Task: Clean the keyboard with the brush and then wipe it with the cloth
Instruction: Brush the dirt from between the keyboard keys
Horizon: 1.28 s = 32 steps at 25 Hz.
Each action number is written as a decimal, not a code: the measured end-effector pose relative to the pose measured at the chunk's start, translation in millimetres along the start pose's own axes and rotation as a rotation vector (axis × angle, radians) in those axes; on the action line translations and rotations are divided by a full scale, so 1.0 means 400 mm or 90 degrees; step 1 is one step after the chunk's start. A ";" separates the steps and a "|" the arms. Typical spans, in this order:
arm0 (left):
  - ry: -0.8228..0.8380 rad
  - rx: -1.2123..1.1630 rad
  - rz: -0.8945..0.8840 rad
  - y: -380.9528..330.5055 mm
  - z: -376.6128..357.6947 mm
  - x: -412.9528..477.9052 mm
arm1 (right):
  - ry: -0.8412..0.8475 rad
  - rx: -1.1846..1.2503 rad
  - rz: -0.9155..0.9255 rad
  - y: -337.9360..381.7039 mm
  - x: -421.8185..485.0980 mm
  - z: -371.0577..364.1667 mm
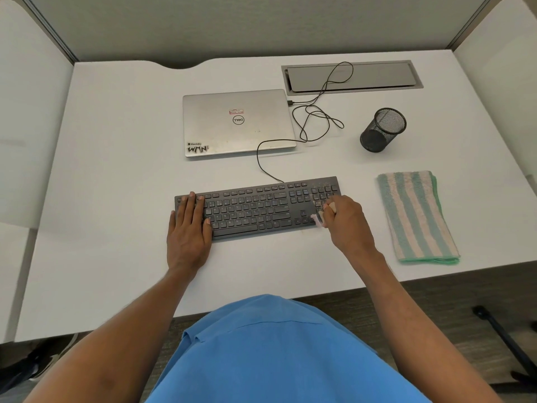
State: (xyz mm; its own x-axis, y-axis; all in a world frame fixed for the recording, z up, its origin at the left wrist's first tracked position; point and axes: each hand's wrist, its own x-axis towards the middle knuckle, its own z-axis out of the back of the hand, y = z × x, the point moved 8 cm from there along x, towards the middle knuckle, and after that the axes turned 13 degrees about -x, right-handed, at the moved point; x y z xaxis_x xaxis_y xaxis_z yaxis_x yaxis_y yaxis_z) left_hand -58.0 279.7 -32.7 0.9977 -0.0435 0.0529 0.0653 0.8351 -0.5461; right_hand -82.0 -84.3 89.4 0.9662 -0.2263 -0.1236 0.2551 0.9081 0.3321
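A black keyboard (255, 209) lies across the middle of the white desk (116, 257), with pale dust specks on its number pad. My left hand (189, 231) rests flat on the keyboard's left end, fingers spread. My right hand (347, 222) is closed around a small brush (318, 219) whose pale pink bristles touch the keys at the keyboard's lower right corner; most of the handle is hidden in my fist. A folded green-and-white striped cloth (417, 216) lies on the desk to the right of the keyboard, apart from both hands.
A shut silver laptop (238, 122) lies behind the keyboard, joined to it by a looped black cable (313, 117). A black mesh pen cup (382, 129) stands at the back right, with a grey cable tray (351, 77) behind it. Partition walls enclose the desk.
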 end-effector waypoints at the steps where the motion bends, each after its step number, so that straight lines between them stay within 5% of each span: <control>1: 0.000 0.001 0.000 0.001 -0.001 0.000 | 0.014 -0.014 -0.009 -0.002 0.004 -0.004; 11: 0.002 0.002 0.001 0.003 -0.002 0.001 | -0.033 0.007 0.005 0.023 0.008 0.039; 17: -0.007 -0.004 -0.002 0.003 0.002 0.001 | 0.072 -0.077 -0.020 0.007 0.009 0.002; 25: 0.001 0.002 0.006 0.003 -0.001 0.001 | -0.026 0.022 0.001 0.027 0.012 0.028; 32: 0.001 0.006 0.007 0.003 0.000 0.001 | 0.084 -0.116 -0.014 0.002 0.030 -0.009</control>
State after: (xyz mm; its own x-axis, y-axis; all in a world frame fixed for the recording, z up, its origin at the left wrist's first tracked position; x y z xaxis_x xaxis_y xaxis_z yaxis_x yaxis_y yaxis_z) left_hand -57.7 280.6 -33.4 0.9983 -0.0353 0.0459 0.0545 0.8403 -0.5393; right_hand -70.4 -84.9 84.9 0.9443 -0.2094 -0.2538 0.2536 0.9547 0.1556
